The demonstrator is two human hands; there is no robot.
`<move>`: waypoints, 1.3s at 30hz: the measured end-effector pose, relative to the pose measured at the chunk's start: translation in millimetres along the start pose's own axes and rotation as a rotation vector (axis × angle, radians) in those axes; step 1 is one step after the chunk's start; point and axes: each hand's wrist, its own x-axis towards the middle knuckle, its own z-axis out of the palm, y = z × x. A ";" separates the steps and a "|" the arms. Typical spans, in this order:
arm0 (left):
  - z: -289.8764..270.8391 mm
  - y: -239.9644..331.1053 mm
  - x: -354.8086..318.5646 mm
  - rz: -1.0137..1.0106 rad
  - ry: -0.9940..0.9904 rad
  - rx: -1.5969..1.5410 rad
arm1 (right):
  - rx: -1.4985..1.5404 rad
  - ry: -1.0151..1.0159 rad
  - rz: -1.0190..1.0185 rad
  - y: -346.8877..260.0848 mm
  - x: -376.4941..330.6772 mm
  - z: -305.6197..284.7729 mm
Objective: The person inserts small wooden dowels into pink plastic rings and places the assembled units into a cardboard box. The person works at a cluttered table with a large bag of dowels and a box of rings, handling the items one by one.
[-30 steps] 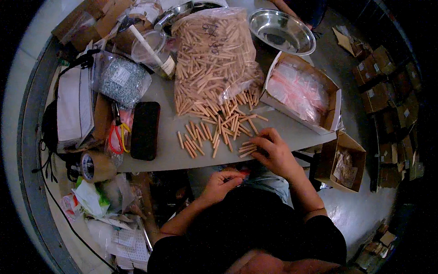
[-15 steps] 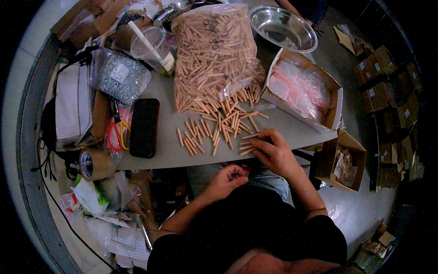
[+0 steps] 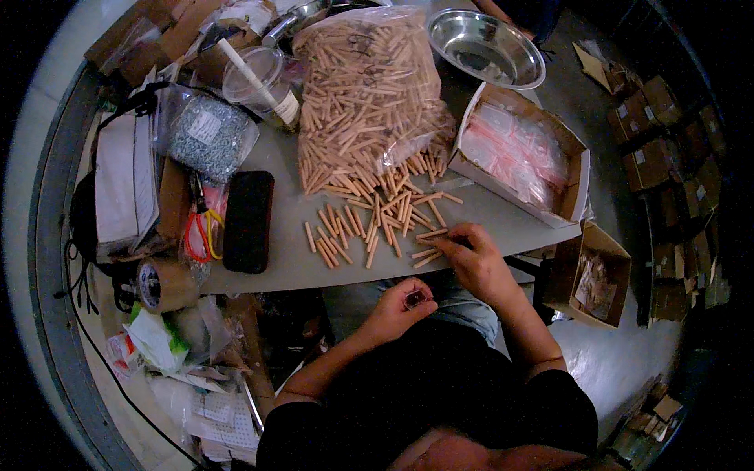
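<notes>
Touching the pegs: the person's right hand (image 3: 475, 259), fingers bent and tips drawn together at a few short, round, pale wooden pegs (image 3: 381, 224) by the front edge; whether one is gripped cannot be told.
Lap side: the left hand (image 3: 399, 310) is curled just off that edge, above the lap; what lies inside it is too dark to make out.
Pegs: loose in a scattered patch on the grey worktop (image 3: 294, 255), most of them left of the right hand, which hides part of the nearest few.
Behind the pegs: a large, bulging clear plastic bag (image 3: 365, 94) full of like pegs closes off the middle.
Right of the pegs: an open white cardboard box (image 3: 503, 191) holds clear, red-edged plastic packets (image 3: 514, 145); beyond it sits a round, shiny steel basin (image 3: 487, 55).
Left of the pegs: a black, rounded rectangular case (image 3: 249, 222), then scissors with red and yellow handles (image 3: 208, 216), with a clear bag of small grey metal pieces (image 3: 212, 153) behind.
Off the right edge: an open brown cardboard carton (image 3: 561, 271), below the worktop's level.
</notes>
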 end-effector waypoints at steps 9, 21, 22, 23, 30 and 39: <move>7.7 4.4 6.3 0.141 0.112 0.084 | -0.112 0.169 0.111 15.4 -19.0 -1.1; 15.3 56.6 -5.2 0.485 0.241 0.070 | 0.271 0.133 -0.097 -28.0 -27.3 -32.1; 14.9 57.9 -5.7 0.547 0.247 0.116 | 0.286 0.133 -0.106 -30.3 -26.8 -33.9; 14.6 59.3 -6.2 0.609 0.254 0.163 | 0.301 0.133 -0.115 -32.2 -26.6 -35.0; 14.7 65.7 -8.1 0.809 0.283 0.276 | 0.423 0.111 -0.095 -39.0 -27.1 -38.2; 16.6 63.0 -10.0 0.799 0.277 0.212 | 0.511 0.067 -0.068 -41.8 -27.0 -39.4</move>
